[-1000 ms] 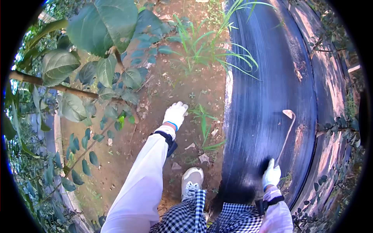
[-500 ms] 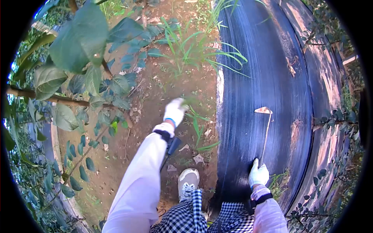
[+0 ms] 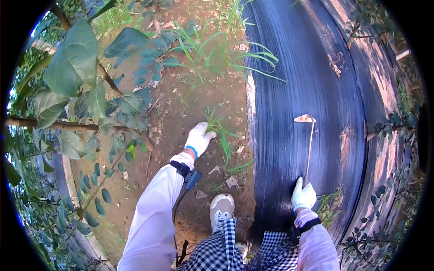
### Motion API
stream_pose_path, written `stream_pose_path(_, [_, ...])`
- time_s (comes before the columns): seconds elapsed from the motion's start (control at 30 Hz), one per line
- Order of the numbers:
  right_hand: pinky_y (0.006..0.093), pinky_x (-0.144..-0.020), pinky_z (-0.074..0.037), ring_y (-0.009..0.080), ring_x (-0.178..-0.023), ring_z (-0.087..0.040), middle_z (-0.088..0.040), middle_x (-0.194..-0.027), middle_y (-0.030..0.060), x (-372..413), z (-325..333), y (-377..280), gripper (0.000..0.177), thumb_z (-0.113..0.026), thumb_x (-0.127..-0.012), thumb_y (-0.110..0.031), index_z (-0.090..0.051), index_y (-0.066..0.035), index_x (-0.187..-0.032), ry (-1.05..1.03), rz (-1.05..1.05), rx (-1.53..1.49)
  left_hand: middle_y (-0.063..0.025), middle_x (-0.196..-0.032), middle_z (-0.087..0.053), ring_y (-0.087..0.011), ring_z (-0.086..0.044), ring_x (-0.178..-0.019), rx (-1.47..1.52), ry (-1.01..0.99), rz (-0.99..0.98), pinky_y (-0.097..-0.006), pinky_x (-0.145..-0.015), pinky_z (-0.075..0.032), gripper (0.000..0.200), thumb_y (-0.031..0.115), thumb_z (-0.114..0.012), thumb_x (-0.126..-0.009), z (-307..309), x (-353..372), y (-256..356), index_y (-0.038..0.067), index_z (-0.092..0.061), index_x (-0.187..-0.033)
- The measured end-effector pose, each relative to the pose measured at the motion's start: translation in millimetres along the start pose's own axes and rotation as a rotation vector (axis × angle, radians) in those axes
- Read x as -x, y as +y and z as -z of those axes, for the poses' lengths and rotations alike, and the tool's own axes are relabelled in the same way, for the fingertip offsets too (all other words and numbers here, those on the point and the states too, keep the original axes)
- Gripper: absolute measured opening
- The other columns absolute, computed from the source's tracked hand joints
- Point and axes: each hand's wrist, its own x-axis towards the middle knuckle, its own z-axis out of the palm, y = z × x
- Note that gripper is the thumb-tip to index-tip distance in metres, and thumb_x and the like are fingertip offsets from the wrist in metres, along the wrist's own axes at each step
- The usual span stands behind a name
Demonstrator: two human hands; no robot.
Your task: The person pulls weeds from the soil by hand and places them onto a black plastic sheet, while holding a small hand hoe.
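My left hand (image 3: 199,137), in a white glove with a blue cuff, is low over the bare soil on the left. A small tuft of grass (image 3: 214,119) shows between its thumb and fingers, which look closed on it; the fingertips are partly hidden. Just to the right, more green grass blades (image 3: 227,147) lie on the ground. My right hand (image 3: 303,197), also gloved in white, is wrapped round the handle of a sickle (image 3: 309,151). Its rusty, triangular blade (image 3: 304,118) points left above the black ground sheet (image 3: 289,95).
Leafy branches (image 3: 72,124) reach in from the left. Taller grass (image 3: 203,49) grows ahead beside the sheet's edge. My shoe (image 3: 221,207) stands on the soil, near dry leaves (image 3: 232,182). More weeds (image 3: 328,205) are right of my right hand. Further branches (image 3: 393,128) hang at the right.
My left hand has moved slightly left and down, and the grass at its fingers, blurred before, is now sharper. My right hand still grips the sickle in nearly the same place.
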Motion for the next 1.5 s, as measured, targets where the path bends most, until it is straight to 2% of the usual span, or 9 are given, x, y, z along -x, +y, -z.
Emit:
stream_pose_path(0.27, [0.0484,-0.075,-0.052,0.0417,-0.079,-0.067,-0.068,-0.079,0.0249,0.0,5.4,-3.9,0.058,-0.046,-0.092,-0.054,-0.068,0.0,-0.087,-0.008,0.005,-0.033,-0.0149,-0.094,-0.067,-0.0349,-0.064,-0.092,-0.073,0.007,-0.013,-0.0394,-0.084,-0.051,0.019,0.016,-0.063,-0.083,-33.1,-19.7,-4.8,0.007,-0.066,-0.1])
stream_pose_path(0.37, [0.0482,-0.075,-0.052,0.0416,-0.079,-0.067,-0.068,-0.08,0.0244,-3.5,1.3,-1.1,0.058,-0.046,-0.091,-0.054,-0.068,0.0,-0.087,-0.015,0.009,0.0,-0.0116,-0.087,-0.068,-0.0206,-0.066,-0.086,0.625,0.056,0.53,-0.036,-0.078,-0.052,0.018,0.013,-0.066,-0.082,28.3,14.0,7.0,0.003,-0.066,-0.097])
stream_pose_path(0.63, [0.0478,-0.076,-0.052,0.0411,-0.08,-0.067,-0.068,-0.081,0.0242,0.3,6.3,-3.4,0.057,-0.046,-0.092,-0.053,-0.068,0.0,-0.088,0.005,0.027,-0.016,-0.0084,-0.105,-0.061,-0.0339,-0.055,-0.102,-0.391,-0.192,-0.172,-0.0431,-0.089,-0.049,0.033,0.014,-0.07,-0.075,-3.2,62.2,19.9,0.017,-0.065,-0.107])
stream_pose_path(0.7, [0.0477,-0.076,-0.052,0.0409,-0.081,-0.067,-0.068,-0.081,0.024,-0.6,6.1,-3.4,0.056,-0.046,-0.092,-0.052,-0.068,-0.001,-0.088,-0.01,0.025,-0.024,-0.011,-0.1,-0.064,-0.0363,-0.059,-0.093,-0.315,-0.311,0.077,-0.0457,-0.088,-0.048,0.027,0.014,-0.066,-0.077,-12.9,40.7,6.1,0.012,-0.065,-0.103])
stream_pose_path(0.8, [0.0474,-0.076,-0.052,0.0404,-0.081,-0.067,-0.068,-0.081,0.0237,-0.9,3.5,-2.3,0.056,-0.046,-0.092,-0.052,-0.068,-0.001,-0.088,-0.018,0.012,-0.023,-0.0197,-0.093,-0.066,-0.0364,-0.061,-0.094,0.073,0.214,0.4,-0.043,-0.087,-0.049,0.036,0.024,-0.069,-0.077,4.1,44.0,1.8,0.009,-0.066,-0.109])
stream_pose_path(0.9, [0.0471,-0.076,-0.052,0.04,-0.081,-0.067,-0.068,-0.081,0.0233,-2.2,3.3,-4.1,0.056,-0.046,-0.092,-0.052,-0.067,-0.001,-0.088,-0.009,0.024,-0.023,-0.0176,-0.104,-0.065,-0.0363,-0.058,-0.103,-0.166,0.015,-0.122,-0.0418,-0.091,-0.047,0.041,0.022,-0.071,-0.075,4.3,29.1,4.5,0.008,-0.063,-0.113])
stream_pose_path(1.13, [0.0471,-0.076,-0.052,0.0398,-0.08,-0.067,-0.068,-0.08,0.023,-0.5,6.9,-2.4,0.055,-0.046,-0.092,-0.052,-0.068,-0.002,-0.087,-0.011,0.027,-0.028,-0.0186,-0.103,-0.06,-0.0394,-0.056,-0.101,-0.088,-0.03,-0.089,-0.043,-0.09,-0.046,0.033,0.023,-0.065,-0.081,-14.5,16.3,-12.9,0.005,-0.062,-0.107])
stream_pose_path(1.37, [0.0473,-0.075,-0.052,0.04,-0.079,-0.068,-0.068,-0.079,0.0224,-1.0,4.1,-2.9,0.055,-0.046,-0.092,-0.052,-0.068,-0.002,-0.085,0.02,0.035,-0.039,-0.0157,-0.112,-0.055,-0.0344,-0.056,-0.104,-0.23,-0.59,-0.054,-0.0411,-0.093,-0.047,0.048,0.017,-0.076,-0.073,30.2,134.1,0.5,0.008,-0.06,-0.117])
stream_pose_path(1.5, [0.0472,-0.074,-0.052,0.0403,-0.079,-0.068,-0.068,-0.079,0.0226,-1.1,5.5,-4.2,0.053,-0.047,-0.092,-0.051,-0.069,-0.003,-0.086,-0.002,0.021,0.002,-0.0122,-0.11,-0.056,-0.0322,-0.055,-0.106,-0.379,-0.48,-0.192,-0.0425,-0.087,-0.05,0.047,0.023,-0.076,-0.071,7.6,156.0,32.3,0.011,-0.062,-0.114])
